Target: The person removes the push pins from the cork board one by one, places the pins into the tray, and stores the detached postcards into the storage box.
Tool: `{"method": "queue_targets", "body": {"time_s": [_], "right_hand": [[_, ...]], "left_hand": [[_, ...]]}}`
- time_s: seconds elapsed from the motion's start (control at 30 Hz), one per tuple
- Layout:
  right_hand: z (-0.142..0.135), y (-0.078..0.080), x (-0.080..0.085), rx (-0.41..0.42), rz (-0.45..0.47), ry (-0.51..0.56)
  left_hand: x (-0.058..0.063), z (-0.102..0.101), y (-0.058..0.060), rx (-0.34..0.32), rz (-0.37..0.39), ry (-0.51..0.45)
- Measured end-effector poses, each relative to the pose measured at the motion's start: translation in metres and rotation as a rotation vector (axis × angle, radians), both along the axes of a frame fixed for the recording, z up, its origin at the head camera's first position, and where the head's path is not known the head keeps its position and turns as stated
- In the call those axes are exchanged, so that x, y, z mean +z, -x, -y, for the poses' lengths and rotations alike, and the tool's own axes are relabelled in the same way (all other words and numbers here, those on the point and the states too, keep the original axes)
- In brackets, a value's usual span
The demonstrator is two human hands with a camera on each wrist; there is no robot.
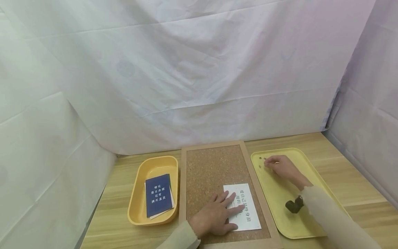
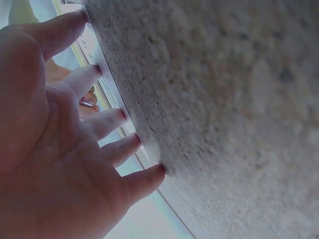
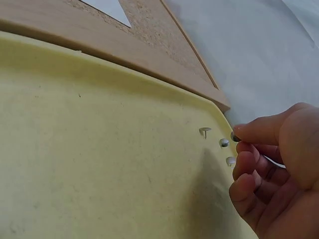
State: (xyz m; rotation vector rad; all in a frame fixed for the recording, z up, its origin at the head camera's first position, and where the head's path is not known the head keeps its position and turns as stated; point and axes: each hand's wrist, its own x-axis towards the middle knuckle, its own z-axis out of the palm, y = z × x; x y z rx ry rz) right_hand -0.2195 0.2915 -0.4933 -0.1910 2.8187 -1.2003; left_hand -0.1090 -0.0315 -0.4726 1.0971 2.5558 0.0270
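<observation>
My left hand (image 1: 216, 213) lies spread over a white card (image 1: 248, 216) with printed characters, its straight fingers pressing the card onto the corkboard (image 1: 214, 166). In the left wrist view the fingertips (image 2: 94, 72) touch down along the card's edge. Over the far left corner of the yellow tray (image 1: 280, 207), my right hand (image 1: 283, 168) pinches a thumbtack (image 3: 235, 137) between thumb and forefinger. Loose beside it on the tray are a thumbtack (image 3: 205, 130) with its pin pointing down and two more thumbtacks, one of them here (image 3: 224, 143).
An orange-yellow bin (image 1: 133, 204) stands left of the corkboard and holds a dark blue card (image 1: 158, 204) on top of paler ones. The wooden table (image 1: 109, 207) shows around them. White cloth (image 1: 186, 79) hangs behind and at both sides.
</observation>
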Motion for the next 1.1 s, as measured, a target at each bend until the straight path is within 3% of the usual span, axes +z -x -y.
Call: {"method": "queue_targets", "body": {"time_s": [0.6,1.1], "right_hand": [[0.003,0.004,-0.013,-0.067,0.09,0.04],[0.003,0.004,-0.014,-0.058,0.041,-0.004]], "left_hand": [[0.001,-0.001,0.001,0.008,0.024,0.014],[0.002,-0.002,0.001,0.016,0.034,0.01]]}}
